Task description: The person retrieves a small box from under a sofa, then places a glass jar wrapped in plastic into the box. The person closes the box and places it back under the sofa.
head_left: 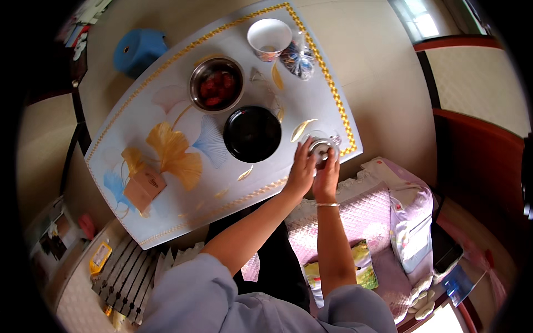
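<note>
Both hands meeting at the near right edge of a white surface (166, 183) patterned with gold and blue leaves and trimmed in a gold border. Left hand (300, 169) curling its fingers around the left side of a small glass jar (323, 149) with a silvery top, holding it steady. Right hand (327, 176), a thin bracelet (327, 205) circling its wrist, closing its fingers on the jar from the near side, fingertips pressing at the rim. Jar standing close to the surface's corner, just inside the gold border, right of a round black bowl (252, 134). Hard telling whether the jar is resting on the surface or being lifted slightly off it.

Sitting behind the black bowl, a metal bowl (216, 84) holding red pieces. Standing at the far edge, a white cup (269, 38), with a clear bag (300, 59) of dark and coloured bits just beside it. Lying near the left end, well apart from the hands, a small brown box (143, 187). Showing on the floor beyond the surface, a blue stool (137, 51). Spreading under the forearms, a pink quilted cushion (361, 216), with a yellow-green packet (363, 266) lying on it.
</note>
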A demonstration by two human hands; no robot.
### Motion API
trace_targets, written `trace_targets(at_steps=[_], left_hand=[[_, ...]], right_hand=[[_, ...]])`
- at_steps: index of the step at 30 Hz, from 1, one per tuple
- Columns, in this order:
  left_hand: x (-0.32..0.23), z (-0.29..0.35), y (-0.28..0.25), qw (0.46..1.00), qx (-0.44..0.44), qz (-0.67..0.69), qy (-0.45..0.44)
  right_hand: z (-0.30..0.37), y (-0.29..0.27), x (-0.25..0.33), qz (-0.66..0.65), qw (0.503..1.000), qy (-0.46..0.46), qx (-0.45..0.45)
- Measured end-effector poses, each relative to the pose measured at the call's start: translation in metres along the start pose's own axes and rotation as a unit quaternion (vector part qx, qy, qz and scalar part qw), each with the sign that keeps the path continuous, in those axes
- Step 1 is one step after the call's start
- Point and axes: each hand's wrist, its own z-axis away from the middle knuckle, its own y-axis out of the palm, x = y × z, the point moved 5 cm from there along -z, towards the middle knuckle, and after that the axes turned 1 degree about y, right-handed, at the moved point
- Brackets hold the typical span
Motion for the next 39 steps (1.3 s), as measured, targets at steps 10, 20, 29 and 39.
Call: trace_targets(at_steps=[10,20,29,39], left_hand=[[-0.048,0.149,-0.162,0.975,-0.144,0.135,-0.104],[0.031,0.223,-0.381,0.969,-0.191,0.137,-0.071],[0.073,0.224,-0.44,0.977,-0.208,0.034,0.017],[0.089,0.217,-0.43,0.955,-0.282,-0.081,-0.04]], right_hand=[[0.15,0.104,-0.086,0.128,0.983,-0.035,0.13],[0.251,0.203,-0.268,0.138,0.972,0.123,0.144],[0.271,0.213,-0.324,0.16,0.966,0.126,0.159],[0.274,0.222,-0.309,0.288,0.935,0.123,0.168]])
